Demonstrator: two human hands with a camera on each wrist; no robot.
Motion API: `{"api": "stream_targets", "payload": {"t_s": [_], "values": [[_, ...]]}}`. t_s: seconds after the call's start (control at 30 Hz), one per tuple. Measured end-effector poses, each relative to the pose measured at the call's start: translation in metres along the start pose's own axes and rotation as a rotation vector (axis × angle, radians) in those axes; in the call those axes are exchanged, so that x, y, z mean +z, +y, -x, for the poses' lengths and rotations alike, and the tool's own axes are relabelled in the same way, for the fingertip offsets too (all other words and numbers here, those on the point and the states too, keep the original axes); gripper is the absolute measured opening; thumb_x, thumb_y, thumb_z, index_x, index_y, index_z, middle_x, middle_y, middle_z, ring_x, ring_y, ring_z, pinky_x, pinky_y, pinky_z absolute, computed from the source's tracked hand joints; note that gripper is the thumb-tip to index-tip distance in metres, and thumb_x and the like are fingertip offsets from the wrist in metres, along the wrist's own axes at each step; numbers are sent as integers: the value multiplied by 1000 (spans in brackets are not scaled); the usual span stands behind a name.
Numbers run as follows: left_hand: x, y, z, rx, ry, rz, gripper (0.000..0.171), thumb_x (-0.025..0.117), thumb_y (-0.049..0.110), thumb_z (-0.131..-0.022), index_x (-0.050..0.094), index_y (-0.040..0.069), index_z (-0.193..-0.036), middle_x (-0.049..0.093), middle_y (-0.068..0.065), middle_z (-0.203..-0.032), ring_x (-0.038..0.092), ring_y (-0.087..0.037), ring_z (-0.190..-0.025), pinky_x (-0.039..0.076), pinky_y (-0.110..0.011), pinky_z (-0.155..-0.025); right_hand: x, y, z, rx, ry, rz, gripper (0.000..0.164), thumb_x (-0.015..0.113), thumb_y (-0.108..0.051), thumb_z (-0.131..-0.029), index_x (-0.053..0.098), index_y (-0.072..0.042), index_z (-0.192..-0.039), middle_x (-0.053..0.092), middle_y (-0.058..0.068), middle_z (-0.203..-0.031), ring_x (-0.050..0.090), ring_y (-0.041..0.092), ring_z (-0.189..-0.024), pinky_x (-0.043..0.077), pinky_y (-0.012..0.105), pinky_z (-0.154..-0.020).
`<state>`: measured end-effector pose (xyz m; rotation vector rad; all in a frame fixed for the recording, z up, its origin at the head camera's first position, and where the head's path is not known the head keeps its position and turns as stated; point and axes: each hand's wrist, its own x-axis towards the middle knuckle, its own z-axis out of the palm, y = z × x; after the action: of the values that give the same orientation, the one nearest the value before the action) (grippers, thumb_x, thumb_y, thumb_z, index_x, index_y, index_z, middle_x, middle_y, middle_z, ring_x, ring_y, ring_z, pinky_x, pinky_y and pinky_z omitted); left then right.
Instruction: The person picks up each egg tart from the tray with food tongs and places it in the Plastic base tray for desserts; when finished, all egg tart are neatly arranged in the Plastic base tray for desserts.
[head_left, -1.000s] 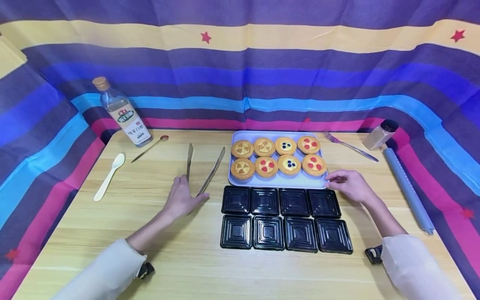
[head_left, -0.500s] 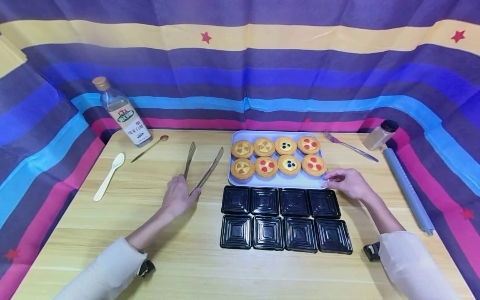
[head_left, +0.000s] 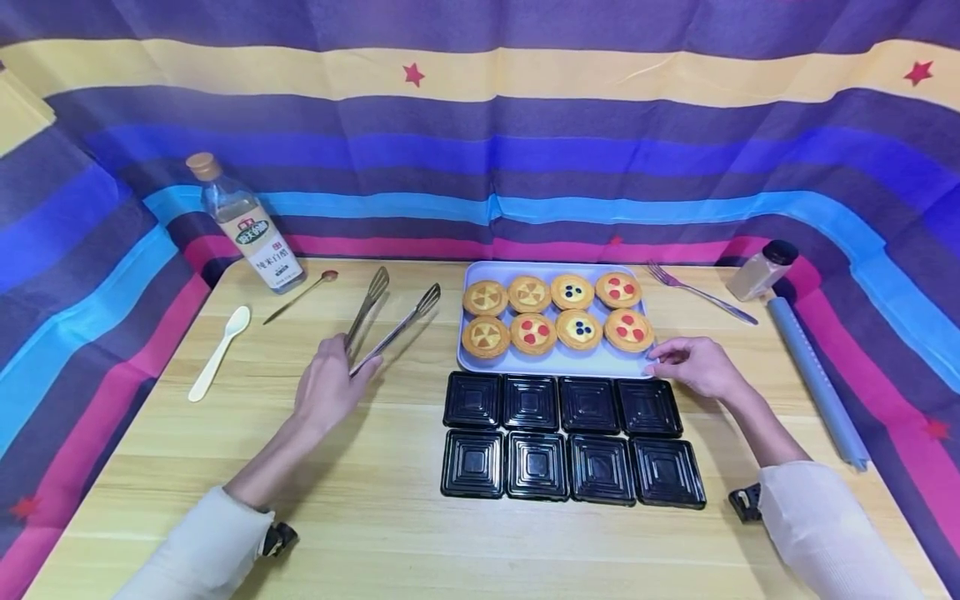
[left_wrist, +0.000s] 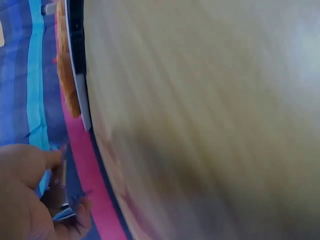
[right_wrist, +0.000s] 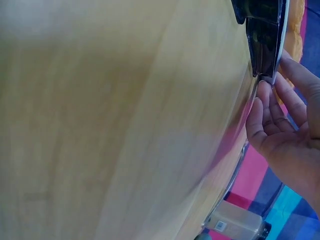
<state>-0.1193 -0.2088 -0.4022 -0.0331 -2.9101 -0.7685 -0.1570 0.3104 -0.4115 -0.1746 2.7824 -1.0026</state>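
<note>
My left hand (head_left: pixel 328 385) holds metal tongs (head_left: pixel 405 321) by the handle end, their two slotted arms spread apart and pointing away. In the left wrist view only part of the tongs (left_wrist: pixel 60 195) shows inside the hand. My right hand (head_left: pixel 696 367) pinches the near right corner of a pale lilac tray (head_left: pixel 558 363), thumb and fingers at its rim in the right wrist view. Two rows of tarts lie on the tray, some with red toppings like this tart (head_left: pixel 628 330), others with blueberries or a brown pattern. In front are two rows of black square containers (head_left: pixel 536 462).
A vinegar bottle (head_left: pixel 258 242), a thin stirring spoon (head_left: pixel 300 297) and a white spoon (head_left: pixel 219 354) are on the left. A fork (head_left: pixel 701 292), a dark-capped shaker jar (head_left: pixel 761 271) and a grey-blue roll (head_left: pixel 817 379) are on the right. A striped cloth (head_left: pixel 495 150) surrounds the table.
My left hand has moved left with the tongs, which have turned so their slotted ends show more. My right hand has stayed nearly still at the tray's corner.
</note>
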Motion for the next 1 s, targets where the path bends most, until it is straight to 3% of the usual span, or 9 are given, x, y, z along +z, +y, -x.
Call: {"api": "stream_targets", "payload": {"t_s": [0.1,0.17,0.27,0.37,0.6,0.83,1.0], "values": [[-7,-2,-4,51,2,7,64,58,44,-92,46,-12,-123,54,-24,-97,56,-32,-73,48,-43,-57,0,1,0,-1,9,12,31,77,-22,-79,70,1,-97,68,7,-79,54,0,-66,44,17,-59],[-12,-2,-6,111,-16,18,66,57,40,-94,42,-13,-129,55,-27,-105,56,-36,-82,50,-49,-68,0,2,0,1,16,16,31,78,-23,-78,71,1,-97,67,6,-79,54,0,-66,45,18,-59],[-19,0,-9,195,-69,34,62,58,33,-94,40,-13,-132,53,-30,-117,56,-40,-97,48,-55,-84,0,3,1,5,23,23,30,78,-23,-78,71,0,-96,67,4,-77,54,1,-66,45,18,-59],[-22,4,-9,252,-126,30,61,60,32,-93,41,-10,-134,51,-29,-125,56,-40,-106,48,-55,-90,0,4,0,12,27,29,30,78,-24,-77,71,0,-95,67,2,-76,54,1,-65,45,18,-59],[-20,11,-9,346,-231,-30,61,64,35,-90,45,-2,-134,57,-21,-119,61,-34,-100,54,-48,-83,1,1,-1,12,25,57,29,77,-24,-78,71,-1,-95,67,4,-78,54,2,-66,44,18,-59],[-15,22,-9,429,-229,-108,56,66,33,-88,50,-2,-128,61,-17,-112,61,-25,-87,56,-39,-73,0,-2,-1,23,14,67,31,78,-25,-78,71,-1,-96,67,5,-79,53,4,-67,44,19,-59],[-15,29,-8,449,-230,-138,56,67,33,-88,51,-4,-127,61,-17,-113,62,-27,-94,56,-42,-79,1,-2,-2,15,13,69,30,78,-25,-79,71,-1,-96,67,5,-79,54,4,-67,44,19,-60]]}}
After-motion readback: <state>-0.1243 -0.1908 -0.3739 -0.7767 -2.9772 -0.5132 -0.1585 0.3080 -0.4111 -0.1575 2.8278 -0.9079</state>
